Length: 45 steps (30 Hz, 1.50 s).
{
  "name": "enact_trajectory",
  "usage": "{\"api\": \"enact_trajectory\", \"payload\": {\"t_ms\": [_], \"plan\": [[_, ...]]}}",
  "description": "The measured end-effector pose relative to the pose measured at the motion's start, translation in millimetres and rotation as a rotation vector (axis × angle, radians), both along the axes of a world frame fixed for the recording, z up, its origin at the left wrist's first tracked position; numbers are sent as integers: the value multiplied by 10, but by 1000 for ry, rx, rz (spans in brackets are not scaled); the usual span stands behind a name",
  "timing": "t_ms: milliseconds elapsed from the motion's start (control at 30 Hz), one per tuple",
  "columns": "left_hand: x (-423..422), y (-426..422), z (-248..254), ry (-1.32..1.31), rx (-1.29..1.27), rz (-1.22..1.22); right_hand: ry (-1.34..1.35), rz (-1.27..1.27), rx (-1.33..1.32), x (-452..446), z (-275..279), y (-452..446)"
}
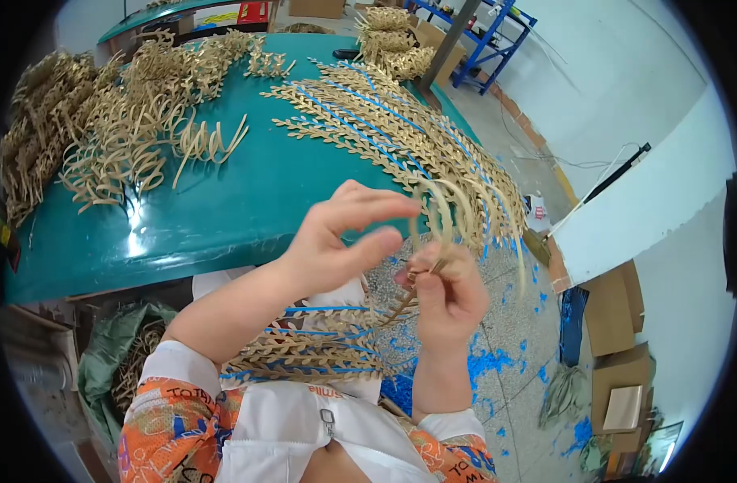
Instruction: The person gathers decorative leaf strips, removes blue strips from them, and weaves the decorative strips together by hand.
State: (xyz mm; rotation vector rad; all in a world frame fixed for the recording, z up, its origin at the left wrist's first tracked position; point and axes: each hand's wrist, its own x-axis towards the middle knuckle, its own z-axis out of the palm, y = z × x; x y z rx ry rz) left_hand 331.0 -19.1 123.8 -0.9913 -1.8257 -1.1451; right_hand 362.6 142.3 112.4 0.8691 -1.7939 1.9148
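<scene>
My right hand (449, 294) is closed around the gathered ends of tan leaf-patterned strips, beyond the table's front edge. Thin curled strip ends (442, 211) loop up above its fingers. Just to the left, my left hand (356, 229) has its thumb and fingers apart, with the fingertips near the loops; nothing is plainly held in it. From my right hand, leafy strips with blue lines (304, 354) spread over my lap. Many more leafy strips (384, 121) lie across the right part of the green table (264, 185), their thin ends hanging over its edge.
Heaps of curled tan strips (135, 121) cover the left of the table. A bundle (392, 48) sits at the back. Blue scraps (497, 362) litter the floor. Cardboard boxes (614, 310) stand at the right, and a green sack (115, 354) is below left.
</scene>
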Motion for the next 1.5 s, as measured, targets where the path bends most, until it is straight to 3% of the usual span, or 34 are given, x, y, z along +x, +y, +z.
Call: {"api": "enact_trajectory", "payload": {"t_ms": [67, 133, 233, 300, 400, 467, 567, 633, 767, 833, 933, 1500], "plan": [[180, 1, 104, -911, 588, -567, 287, -117, 302, -7, 20, 36], [231, -7, 178, -980, 606, -548, 319, -84, 363, 7, 46, 18], [301, -34, 240, -1214, 725, -732, 365, -43, 449, 16, 35, 31], [340, -28, 217, -1213, 776, -749, 379, -26, 479, 43, 13, 30], [373, 22, 191, -1156, 857, -745, 254, -33, 321, 117, -22, 11], [372, 61, 177, -1100, 892, -722, 308, -215, 329, 182, -5, 6], [372, 106, 121, -924, 784, -637, 169, -399, 164, 314, 67, -76], [393, 143, 61, -704, 696, -647, 99, -350, 196, 370, 99, -35], [377, 204, -43, -701, 688, -690, 96, -290, 289, 394, 143, -52], [365, 201, -69, -688, 780, -870, 104, -297, 288, 376, 138, -93], [360, 156, -76, -671, 667, -834, 134, -298, 320, 354, 142, -106], [364, 54, -105, -639, 623, -845, 336, -350, 386, 231, 215, -201]]}}
